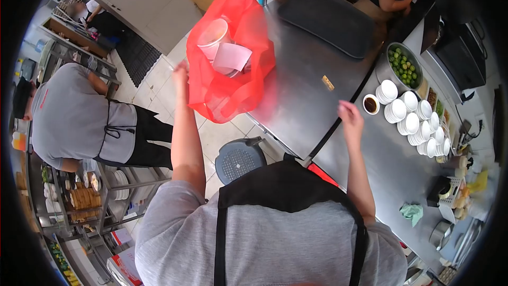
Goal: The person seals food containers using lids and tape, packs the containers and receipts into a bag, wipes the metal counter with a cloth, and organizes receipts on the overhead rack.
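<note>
A translucent red bag [211,98] hangs at the left edge of the steel counter, partly over the floor. Inside it I see a white cup [213,37] with a lid, and a white paper slip [232,56] lying over other containers. My left hand [181,72] is at the bag's left side, its fingers closed at the red material and partly hidden. Over the counter, my right hand [352,119] is raised with loosely bent fingers and nothing in it. Near that hand stands a small cup of dark sauce [371,104]. A small yellowish packet [328,82] lies farther back.
Stacked white cups [407,123] and a pot of limes [405,66] stand to the right. A black tray [327,21] lies at the back of the steel counter [301,111]. Below is a grey stool [241,161]. A co-worker [84,111] bends over shelves at left.
</note>
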Motion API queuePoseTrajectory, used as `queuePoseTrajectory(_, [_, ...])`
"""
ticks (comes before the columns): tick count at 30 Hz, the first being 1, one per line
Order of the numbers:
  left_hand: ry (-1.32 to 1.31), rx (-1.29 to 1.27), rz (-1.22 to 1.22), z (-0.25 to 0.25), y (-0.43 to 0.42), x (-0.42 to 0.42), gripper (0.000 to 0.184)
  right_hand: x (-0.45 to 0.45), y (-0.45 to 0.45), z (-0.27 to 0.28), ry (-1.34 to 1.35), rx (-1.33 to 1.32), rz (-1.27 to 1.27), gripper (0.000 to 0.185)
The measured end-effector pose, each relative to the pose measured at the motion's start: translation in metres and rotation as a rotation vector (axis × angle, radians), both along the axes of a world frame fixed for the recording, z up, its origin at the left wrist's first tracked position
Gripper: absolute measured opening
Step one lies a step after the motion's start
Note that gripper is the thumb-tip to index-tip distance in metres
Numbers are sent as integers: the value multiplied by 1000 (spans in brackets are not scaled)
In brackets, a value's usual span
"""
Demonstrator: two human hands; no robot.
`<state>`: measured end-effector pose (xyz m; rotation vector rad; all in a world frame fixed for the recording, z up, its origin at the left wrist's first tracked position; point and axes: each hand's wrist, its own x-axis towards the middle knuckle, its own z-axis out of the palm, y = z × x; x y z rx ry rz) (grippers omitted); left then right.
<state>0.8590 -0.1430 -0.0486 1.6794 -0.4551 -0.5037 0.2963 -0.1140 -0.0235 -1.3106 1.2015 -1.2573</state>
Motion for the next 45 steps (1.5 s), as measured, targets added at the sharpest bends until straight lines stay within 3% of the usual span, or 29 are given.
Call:
queuePoseTrajectory(2, [-336, -391, 84, 105, 27, -54, 17, 55, -7, 65, -39, -210, 302, 16])
queuePoseTrajectory(4, [-559, -567, 2, 186, 40, -120, 17, 117, -10, 112, -85, -366, 650, 17])
queuePoseTrajectory(6, [-588, -420, -302, 220, 43, -174, 18, 186, -33, 118, 116, -606, 683, 21])
queuePoseTrajectory(8, [-828, -128, -547, 219, 36, -212, 16, 257, -81, 92, 452, -539, 602, 30])
queuePoseTrajectory(10, [-1140, 9, -542, 187, 17, -203, 20, 291, -125, 61, 549, -266, 680, 36])
queuePoseTrajectory(11, [-1144, 13, -531, 178, 16, -196, 20, 300, -136, 54, 582, -178, 705, 38])
queuePoseTrajectory(13, [-1443, 188, -357, 173, 13, -181, 25, 286, -147, 54, 40, 211, 854, 45])
queuePoseTrajectory(16, [-1424, 299, -392, 170, 19, -167, 23, 255, -147, 54, 129, -56, 1045, 51])
queuePoseTrajectory(20, [-1515, 234, -395, 166, 16, -166, 21, 253, -158, 69, 151, -73, 1394, 45])
queuePoseTrajectory(21, [-1565, 253, -411, 167, 13, -165, 22, 267, -169, 51, 218, 59, 1198, 44])
queuePoseTrajectory(24, [-1636, 275, -412, 176, 7, -155, 20, 297, -187, -4, 135, 35, 994, 41])
queuePoseTrajectory(25, [-1663, 267, -399, 181, 4, -151, 19, 296, -179, 5, 52, 149, 927, 40])
queuePoseTrajectory(28, [-1667, 182, -337, 191, -2, -140, 23, 297, -156, 32, 24, 166, 746, 33])
queuePoseTrajectory(30, [-1670, 179, -320, 199, -2, -137, 24, 302, -151, 38, -141, 157, 665, 29])
queuePoseTrajectory(34, [-1697, 242, -303, 216, 7, -146, 18, 299, -152, 71, -215, 273, 768, 27])
queuePoseTrajectory(36, [-1746, 245, -323, 221, 13, -152, 19, 292, -158, 77, -199, 482, 918, 24])
queuePoseTrajectory(41, [-1833, 239, -313, 212, 12, -152, 24, 302, -161, 78, -277, 419, 896, 24])
queuePoseTrajectory(45, [-1841, 330, -355, 186, 6, -145, 27, 298, -150, 69, 8, 262, 893, 25])
